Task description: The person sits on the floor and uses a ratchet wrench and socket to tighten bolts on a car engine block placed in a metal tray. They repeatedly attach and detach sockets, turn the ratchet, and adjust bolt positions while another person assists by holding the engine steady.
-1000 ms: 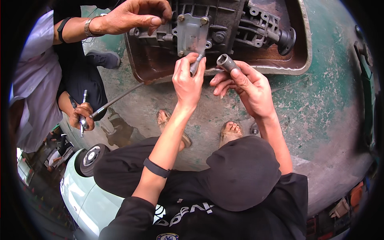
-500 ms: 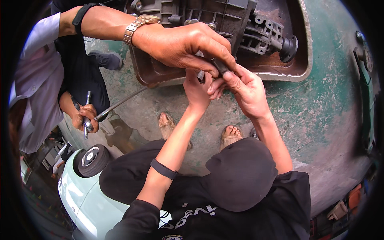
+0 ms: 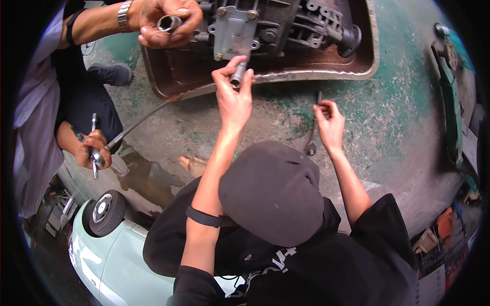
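Note:
My left hand (image 3: 233,100) grips a short silver socket tool (image 3: 237,77) just below the grey cover plate (image 3: 232,31) on a cast-metal housing (image 3: 275,25). My right hand (image 3: 329,126) is lower right, pinching the handle of a ratchet (image 3: 311,150) over the floor. At upper left, a co-worker's hand (image 3: 181,30) holds a socket (image 3: 167,23) with its opening facing up. The co-worker's lower hand (image 3: 92,148) grips a silver wrench with a long bar (image 3: 140,122) reaching toward the tray.
The housing sits in a rusty metal tray (image 3: 371,51). A green metal tool (image 3: 451,107) stands at right. The co-worker (image 3: 38,112) is close on my left. A pale green car (image 3: 115,255) is at lower left, and a wet patch (image 3: 145,181) marks the floor.
The socket from my right hand is in the co-worker's upper hand, which reached in and drew back left. My right hand has moved down to the ratchet.

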`<move>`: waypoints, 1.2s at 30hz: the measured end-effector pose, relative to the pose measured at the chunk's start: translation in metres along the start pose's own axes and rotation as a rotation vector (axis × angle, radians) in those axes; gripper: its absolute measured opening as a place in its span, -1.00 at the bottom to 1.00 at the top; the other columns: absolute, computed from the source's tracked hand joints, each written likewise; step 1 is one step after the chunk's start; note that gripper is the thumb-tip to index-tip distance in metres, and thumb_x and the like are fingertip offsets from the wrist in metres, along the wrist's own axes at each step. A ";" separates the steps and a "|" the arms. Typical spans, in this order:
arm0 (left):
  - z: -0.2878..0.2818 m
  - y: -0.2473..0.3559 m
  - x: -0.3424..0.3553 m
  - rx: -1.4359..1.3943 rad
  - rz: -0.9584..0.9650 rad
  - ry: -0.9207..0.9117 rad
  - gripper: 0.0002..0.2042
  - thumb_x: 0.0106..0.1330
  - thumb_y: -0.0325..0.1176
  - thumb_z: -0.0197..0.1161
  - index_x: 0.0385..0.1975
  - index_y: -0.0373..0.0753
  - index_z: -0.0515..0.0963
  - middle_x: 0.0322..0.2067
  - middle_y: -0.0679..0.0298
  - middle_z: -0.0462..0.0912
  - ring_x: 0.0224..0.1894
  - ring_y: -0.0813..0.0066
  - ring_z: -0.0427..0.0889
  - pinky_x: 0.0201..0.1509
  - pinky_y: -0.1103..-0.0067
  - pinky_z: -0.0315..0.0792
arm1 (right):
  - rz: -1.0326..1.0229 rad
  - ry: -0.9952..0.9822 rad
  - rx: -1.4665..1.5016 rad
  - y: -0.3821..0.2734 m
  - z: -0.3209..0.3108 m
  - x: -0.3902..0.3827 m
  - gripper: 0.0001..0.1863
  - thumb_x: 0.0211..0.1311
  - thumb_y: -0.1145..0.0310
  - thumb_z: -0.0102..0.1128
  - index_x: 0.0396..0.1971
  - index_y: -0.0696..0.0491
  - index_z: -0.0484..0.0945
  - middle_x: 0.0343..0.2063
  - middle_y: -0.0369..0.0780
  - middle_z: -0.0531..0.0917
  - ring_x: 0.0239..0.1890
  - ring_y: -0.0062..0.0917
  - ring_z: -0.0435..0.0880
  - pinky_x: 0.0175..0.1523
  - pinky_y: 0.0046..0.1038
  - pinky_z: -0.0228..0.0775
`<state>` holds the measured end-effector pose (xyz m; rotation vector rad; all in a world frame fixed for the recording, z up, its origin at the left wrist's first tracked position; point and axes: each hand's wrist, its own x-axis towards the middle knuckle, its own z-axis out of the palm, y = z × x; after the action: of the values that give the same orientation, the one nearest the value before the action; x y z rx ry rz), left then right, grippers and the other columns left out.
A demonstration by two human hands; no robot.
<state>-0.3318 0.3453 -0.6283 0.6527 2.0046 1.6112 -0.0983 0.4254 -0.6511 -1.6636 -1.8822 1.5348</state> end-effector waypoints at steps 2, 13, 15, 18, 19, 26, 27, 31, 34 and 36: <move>0.003 -0.001 0.000 -0.155 -0.075 0.023 -0.71 0.38 -0.49 0.23 -0.16 -0.30 0.20 0.09 0.03 0.54 -0.27 0.52 0.63 -0.16 0.59 0.58 | 0.020 0.035 -0.416 0.050 -0.016 -0.033 -0.67 0.13 0.38 0.32 -0.11 0.14 0.54 -0.30 -0.19 0.67 -0.34 -0.40 0.68 -0.19 -0.37 0.51; -0.009 -0.026 0.012 0.115 0.193 -0.064 -0.71 0.32 -0.46 0.32 -0.13 -0.32 0.32 -0.07 0.16 0.69 -0.43 0.54 0.69 -0.38 0.61 0.59 | -0.595 -0.224 -1.204 0.105 -0.008 -0.069 -0.52 0.14 0.37 0.09 0.11 0.13 0.43 0.22 0.00 0.40 0.28 -0.18 0.40 0.26 -0.17 0.31; -0.009 -0.034 0.016 0.205 0.339 -0.031 -0.69 0.30 -0.46 0.34 -0.12 -0.31 0.33 -0.08 0.17 0.70 -0.44 0.54 0.69 -0.38 0.61 0.59 | -0.790 -0.488 -1.437 0.113 -0.015 -0.069 -0.54 0.17 0.28 0.02 0.07 0.11 0.47 0.26 -0.03 0.38 0.40 -0.19 0.22 0.39 -0.11 0.13; -0.002 -0.048 0.017 0.146 0.479 0.049 -0.68 0.26 -0.46 0.38 -0.11 -0.29 0.37 -0.11 0.19 0.71 -0.43 0.53 0.70 -0.37 0.60 0.59 | -1.161 -0.655 -1.537 0.125 -0.021 -0.060 -0.66 0.18 0.21 -0.01 -0.11 0.04 0.53 0.14 -0.10 0.49 0.34 -0.23 0.31 0.42 -0.09 0.10; 0.002 -0.051 0.015 0.169 0.465 0.096 -0.69 0.27 -0.45 0.37 -0.08 -0.27 0.40 -0.14 0.20 0.71 -0.43 0.53 0.71 -0.38 0.60 0.59 | -1.273 -0.564 -1.479 0.128 -0.022 -0.056 -0.74 0.19 0.22 -0.01 -0.20 -0.01 0.53 -0.02 -0.15 0.55 0.23 -0.26 0.40 0.38 -0.09 0.17; -0.002 -0.045 0.005 0.153 0.424 0.139 -0.58 0.26 -0.32 0.40 0.05 -0.25 0.41 -0.05 0.07 0.66 -0.04 0.04 0.69 -0.06 0.35 0.57 | -0.247 -0.582 -0.770 0.079 -0.030 -0.029 -0.69 -0.09 0.38 0.28 -0.27 0.04 0.49 -0.50 -0.18 0.53 -0.38 -0.37 0.66 -0.26 -0.24 0.48; -0.005 -0.042 0.004 0.184 0.429 0.146 -0.55 0.24 -0.32 0.41 0.07 -0.25 0.39 -0.02 0.06 0.64 -0.06 0.05 0.69 -0.07 0.38 0.57 | 0.000 -0.462 -0.490 0.064 -0.037 -0.036 -0.69 -0.07 0.43 0.25 -0.24 0.05 0.49 -0.57 -0.20 0.49 -0.43 -0.42 0.64 -0.28 -0.26 0.47; -0.010 -0.038 0.003 0.127 0.420 0.117 -0.60 0.19 -0.34 0.44 -0.04 -0.32 0.46 -0.02 0.03 0.64 -0.01 0.06 0.66 0.00 0.38 0.55 | 0.341 -0.315 0.250 -0.005 -0.047 -0.044 -0.75 0.31 0.27 0.24 -0.13 -0.04 0.39 -0.57 -0.35 0.45 -0.72 -0.75 0.24 -0.60 -0.64 0.04; -0.005 -0.039 0.003 0.112 0.371 0.123 -0.64 0.22 -0.25 0.42 -0.13 -0.34 0.50 -0.02 0.04 0.63 0.01 0.05 0.65 0.04 0.37 0.52 | 0.145 -0.265 0.523 -0.048 -0.045 -0.047 -0.71 0.42 0.09 0.14 -0.17 0.00 0.39 -0.51 -0.32 0.46 -0.70 -0.72 0.25 -0.58 -0.64 0.06; -0.003 -0.038 0.005 0.164 0.400 0.119 -0.61 0.24 -0.22 0.41 -0.12 -0.34 0.46 -0.05 0.07 0.62 -0.03 0.07 0.63 0.02 0.37 0.50 | -0.012 -0.396 0.611 -0.068 -0.041 -0.048 -0.56 0.45 -0.01 0.02 -0.03 0.10 0.39 -0.48 -0.29 0.46 -0.67 -0.71 0.26 -0.52 -0.63 0.11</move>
<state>-0.3397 0.3389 -0.6657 1.1019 2.2143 1.7502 -0.0938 0.4206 -0.5586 -1.1313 -1.3345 2.2628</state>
